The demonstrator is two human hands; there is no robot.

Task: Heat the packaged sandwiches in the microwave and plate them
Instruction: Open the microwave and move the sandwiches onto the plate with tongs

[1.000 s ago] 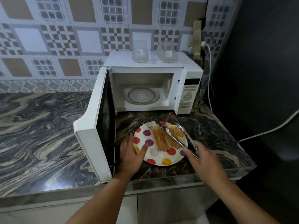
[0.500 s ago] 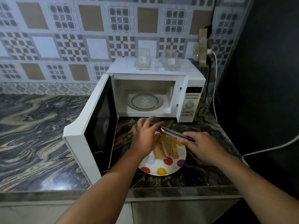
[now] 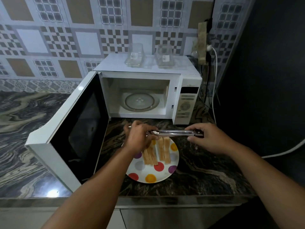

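Two sandwiches lie side by side on a white plate with coloured dots, on the counter in front of the microwave. The white microwave stands with its door swung wide to the left; only the glass turntable is inside. Metal tongs hang level above the plate's far edge. My right hand grips their handle end, and my left hand pinches their tip end.
Two clear plastic sandwich packages sit on top of the microwave. A wall socket with cables is at the right. The marbled counter stretches left; its front edge runs just below the plate. A dark wall stands at the right.
My left hand left the plate's rim and took the tip end of the tongs. My right hand lifted the tongs off the sandwiches and turned them level.
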